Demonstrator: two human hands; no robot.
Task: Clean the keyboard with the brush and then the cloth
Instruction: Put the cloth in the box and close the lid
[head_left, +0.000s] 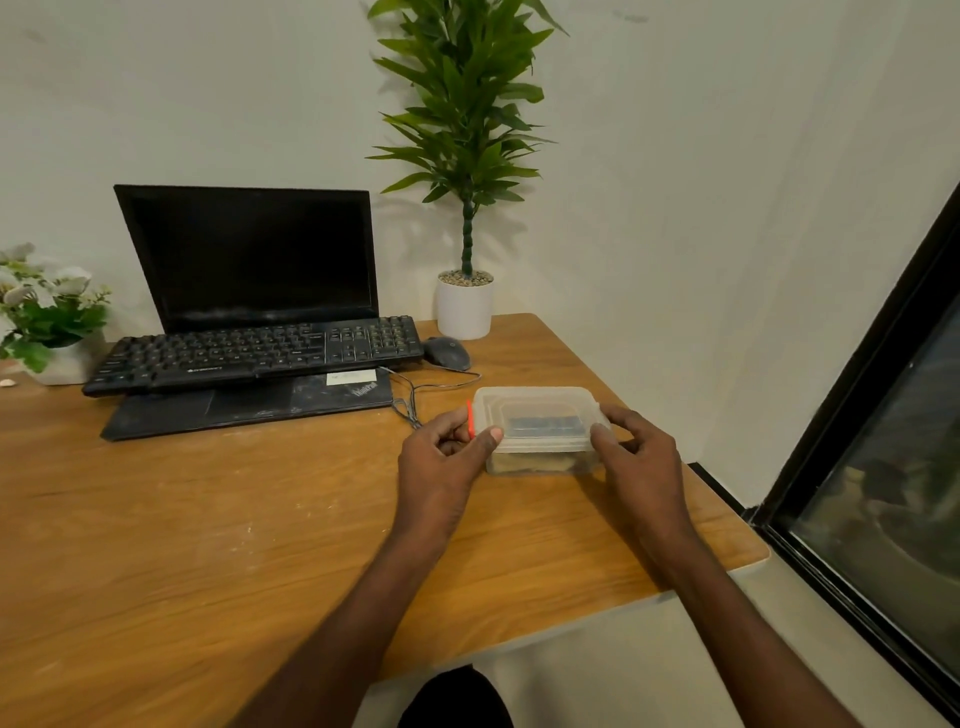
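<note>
A black keyboard (260, 353) lies across the base of an open laptop (249, 260) at the back left of the wooden desk (182, 519). Nearer to me stands a translucent plastic box (537, 415) with its lid on and an orange clip at its left end. Something dark and something pale show dimly through its walls; no brush or cloth is plainly visible. My left hand (441, 457) grips the box's left end, thumb on the lid's corner. My right hand (639, 452) grips its right end, thumb on the lid.
A black mouse (448, 352) sits right of the keyboard, its cable looping toward the box. A tall plant in a white pot (464, 309) stands behind it. A flower pot (52, 322) is at the far left. The desk's right edge borders a dark window frame (857, 415).
</note>
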